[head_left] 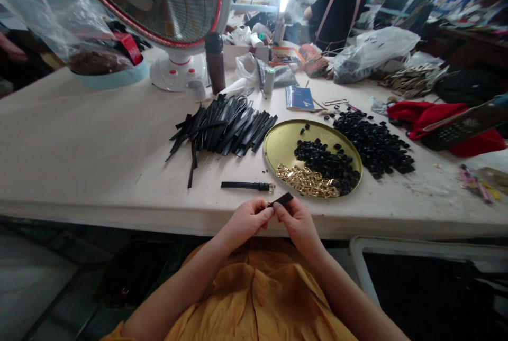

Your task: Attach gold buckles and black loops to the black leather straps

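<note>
Just over the table's front edge, my two hands meet around a short black strap [283,200]. My right hand [296,219] pinches the strap, whose flat end sticks up between its fingers. My left hand [254,215] is closed at the other end, where a bit of gold metal shows, likely a buckle. Behind them lies a black strap with a gold buckle [248,186]. A round gold tray [278,143] holds gold buckles [307,180] and small black loops [329,161]. Farther left is a pile of black strips [226,124].
A heap of black loops [375,143] lies right of the tray. A fan [178,71] stands at the back left beside a dark bottle [215,63]. A blue booklet [299,98] and red cloth [416,113] lie farther back. A white-rimmed bin [357,256] is below right. Another person [341,13] stands beyond.
</note>
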`<move>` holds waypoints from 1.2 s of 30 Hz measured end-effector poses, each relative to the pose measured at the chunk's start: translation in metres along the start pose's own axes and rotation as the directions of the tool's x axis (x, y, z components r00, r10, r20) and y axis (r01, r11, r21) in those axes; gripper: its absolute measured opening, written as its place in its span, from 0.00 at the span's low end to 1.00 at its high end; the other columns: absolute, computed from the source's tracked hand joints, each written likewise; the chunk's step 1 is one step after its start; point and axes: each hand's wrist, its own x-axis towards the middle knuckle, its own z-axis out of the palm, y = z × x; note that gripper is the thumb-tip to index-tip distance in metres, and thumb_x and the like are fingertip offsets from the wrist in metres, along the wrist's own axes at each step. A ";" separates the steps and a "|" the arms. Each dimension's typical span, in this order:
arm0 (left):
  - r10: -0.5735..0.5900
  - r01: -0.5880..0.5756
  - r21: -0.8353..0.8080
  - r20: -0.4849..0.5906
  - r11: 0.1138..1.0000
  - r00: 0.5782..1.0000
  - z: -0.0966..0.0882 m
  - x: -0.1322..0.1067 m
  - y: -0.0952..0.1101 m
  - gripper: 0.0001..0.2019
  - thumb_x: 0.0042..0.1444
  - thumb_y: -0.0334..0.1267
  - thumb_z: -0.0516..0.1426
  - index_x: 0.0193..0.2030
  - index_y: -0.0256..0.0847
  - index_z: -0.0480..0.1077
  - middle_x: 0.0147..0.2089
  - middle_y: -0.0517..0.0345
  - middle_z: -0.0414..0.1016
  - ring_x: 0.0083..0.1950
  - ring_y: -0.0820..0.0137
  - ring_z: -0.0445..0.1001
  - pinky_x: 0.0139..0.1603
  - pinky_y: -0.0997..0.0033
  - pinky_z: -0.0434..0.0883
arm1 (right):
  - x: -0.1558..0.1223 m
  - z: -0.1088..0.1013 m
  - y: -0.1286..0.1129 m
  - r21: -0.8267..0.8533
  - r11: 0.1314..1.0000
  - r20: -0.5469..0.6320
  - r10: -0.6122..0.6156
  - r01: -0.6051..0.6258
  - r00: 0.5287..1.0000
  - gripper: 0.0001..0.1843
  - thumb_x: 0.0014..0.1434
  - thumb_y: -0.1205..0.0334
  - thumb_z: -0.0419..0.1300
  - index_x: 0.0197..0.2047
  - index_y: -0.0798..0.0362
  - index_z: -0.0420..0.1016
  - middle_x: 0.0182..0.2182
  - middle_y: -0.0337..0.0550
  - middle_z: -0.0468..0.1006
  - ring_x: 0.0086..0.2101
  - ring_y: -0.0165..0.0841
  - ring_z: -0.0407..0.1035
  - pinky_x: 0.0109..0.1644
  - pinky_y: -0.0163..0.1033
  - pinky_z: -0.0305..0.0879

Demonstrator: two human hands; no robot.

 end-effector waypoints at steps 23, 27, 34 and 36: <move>0.067 -0.077 0.157 0.066 0.985 0.996 0.002 0.036 0.013 0.11 0.55 0.44 0.50 0.30 0.37 0.64 0.27 0.60 0.68 0.27 0.75 0.67 0.29 0.76 0.63 | 0.039 -0.020 0.009 0.012 0.999 0.053 0.031 -0.031 0.998 0.11 0.54 0.54 0.55 0.28 0.53 0.62 0.23 0.35 0.63 0.25 0.27 0.57 0.29 0.33 0.56; -0.008 0.008 0.122 0.002 0.992 1.000 0.004 0.050 0.009 0.14 0.53 0.47 0.51 0.27 0.37 0.61 0.23 0.61 0.67 0.23 0.75 0.66 0.26 0.76 0.62 | 0.040 -0.020 0.014 -0.169 0.981 -0.025 -0.102 0.096 0.994 0.12 0.57 0.55 0.52 0.27 0.53 0.62 0.23 0.36 0.63 0.25 0.27 0.57 0.29 0.34 0.54; 0.044 -0.040 0.088 -0.045 0.995 0.998 0.002 0.059 0.004 0.16 0.53 0.47 0.51 0.43 0.39 0.63 0.24 0.65 0.65 0.21 0.77 0.62 0.21 0.78 0.60 | 0.054 -0.048 0.007 -0.340 0.910 0.161 -0.192 0.237 0.968 0.17 0.61 0.53 0.44 0.29 0.53 0.67 0.25 0.39 0.67 0.27 0.30 0.63 0.31 0.35 0.57; 0.056 -0.044 0.159 -0.066 0.986 0.996 0.003 0.058 0.003 0.15 0.54 0.48 0.50 0.39 0.38 0.66 0.22 0.66 0.62 0.20 0.78 0.58 0.20 0.79 0.57 | 0.078 -0.073 0.004 -0.474 0.856 0.051 -0.205 0.204 0.977 0.17 0.61 0.52 0.44 0.32 0.53 0.68 0.26 0.40 0.69 0.29 0.31 0.64 0.32 0.35 0.58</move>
